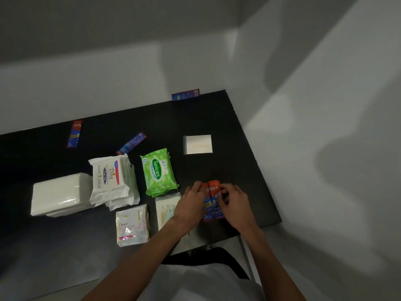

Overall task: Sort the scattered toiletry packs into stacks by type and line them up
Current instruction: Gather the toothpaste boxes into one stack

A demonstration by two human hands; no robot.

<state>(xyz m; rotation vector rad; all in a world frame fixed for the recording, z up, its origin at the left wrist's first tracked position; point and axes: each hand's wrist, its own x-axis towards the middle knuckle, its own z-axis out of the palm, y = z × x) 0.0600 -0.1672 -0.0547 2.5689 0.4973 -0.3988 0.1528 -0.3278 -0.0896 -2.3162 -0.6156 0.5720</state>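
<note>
matt black table (217,118); glossy plastic wipes pack (158,172)

The table (217,118) is black, and the toothpaste boxes (213,189) at four o'clock are red and blue with white lettering. The wipes pack (159,172) at the centre is green with a dark green oval, and the tissue pack (60,195) at nine o'clock is white.

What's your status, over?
Left hand and right hand grip the Colgate stack. Three loose Colgate packs lie farther back. Nothing blocking.
</note>
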